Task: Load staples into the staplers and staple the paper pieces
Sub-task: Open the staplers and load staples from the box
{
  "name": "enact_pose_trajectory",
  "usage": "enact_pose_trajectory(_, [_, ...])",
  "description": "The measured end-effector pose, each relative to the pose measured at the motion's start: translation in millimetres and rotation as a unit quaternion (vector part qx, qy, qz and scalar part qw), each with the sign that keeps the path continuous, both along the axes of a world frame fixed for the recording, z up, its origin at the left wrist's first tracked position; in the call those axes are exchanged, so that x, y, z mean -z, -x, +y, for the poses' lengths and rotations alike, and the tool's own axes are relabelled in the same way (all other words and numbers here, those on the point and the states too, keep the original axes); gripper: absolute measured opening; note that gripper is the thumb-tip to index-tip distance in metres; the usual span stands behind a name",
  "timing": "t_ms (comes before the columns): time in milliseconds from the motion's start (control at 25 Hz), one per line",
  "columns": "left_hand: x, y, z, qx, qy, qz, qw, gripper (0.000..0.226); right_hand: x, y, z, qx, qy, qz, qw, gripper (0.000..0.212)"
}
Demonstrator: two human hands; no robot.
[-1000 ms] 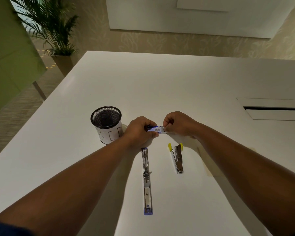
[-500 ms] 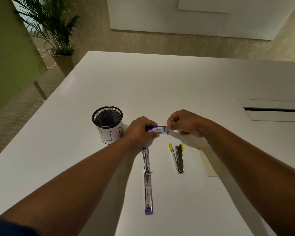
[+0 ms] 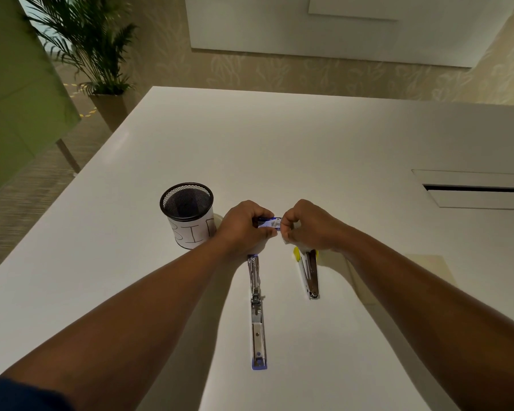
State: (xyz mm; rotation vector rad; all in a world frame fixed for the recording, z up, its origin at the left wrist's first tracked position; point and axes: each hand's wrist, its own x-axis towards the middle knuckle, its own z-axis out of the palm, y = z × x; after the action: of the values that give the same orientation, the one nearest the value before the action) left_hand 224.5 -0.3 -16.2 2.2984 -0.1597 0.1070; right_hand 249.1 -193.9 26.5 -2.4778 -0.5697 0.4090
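A small blue and white staple box [image 3: 268,223] is held above the white table [image 3: 309,149] between both hands. My left hand [image 3: 244,225] grips its left end; my right hand [image 3: 304,225] pinches its right end with curled fingers. Below my left hand a blue stapler [image 3: 257,312] lies swung fully open along the table. A smaller yellow stapler [image 3: 309,272] lies closed below my right hand. A pale paper piece [image 3: 428,271] lies flat under my right forearm, partly hidden.
A black mesh cup [image 3: 187,213] wrapped in a hand-lettered paper label stands left of my hands. A recessed cable slot [image 3: 475,189] sits in the table at the right. A potted palm [image 3: 98,54] stands on the floor beyond the far left corner.
My right hand drew a little away from the box half a second ago and has now come back to pinch its right end. The left hand and both staplers stayed put.
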Motion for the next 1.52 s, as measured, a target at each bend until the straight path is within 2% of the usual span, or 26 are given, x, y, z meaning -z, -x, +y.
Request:
enact_pose_trajectory(120, [0.9, 0.7, -1.7, -0.011, 0.007, 0.0, 1.0, 0.035, 0.7, 5.6, -0.2, 0.017, -0.022, 0.013, 1.0, 0.016])
enact_pose_trajectory(400, [-0.5, 1.9, -2.8, -0.025, 0.004, 0.009, 1.0, 0.037, 10.7, -7.2, -12.5, 0.171, -0.1, 0.018, 0.98, 0.014])
enact_pose_trajectory(920, [1.2, -0.2, -1.6, -0.003, -0.015, -0.01, 1.0, 0.034, 9.3, -10.1, 0.3, 0.218, -0.101, 0.049, 0.969, 0.002])
enact_pose_trajectory(1520, [6.6, -0.7, -1.9, -0.001, -0.003, -0.041, 0.999, 0.032, 9.0, -6.3, 9.4, 0.23, -0.144, 0.095, 0.958, 0.006])
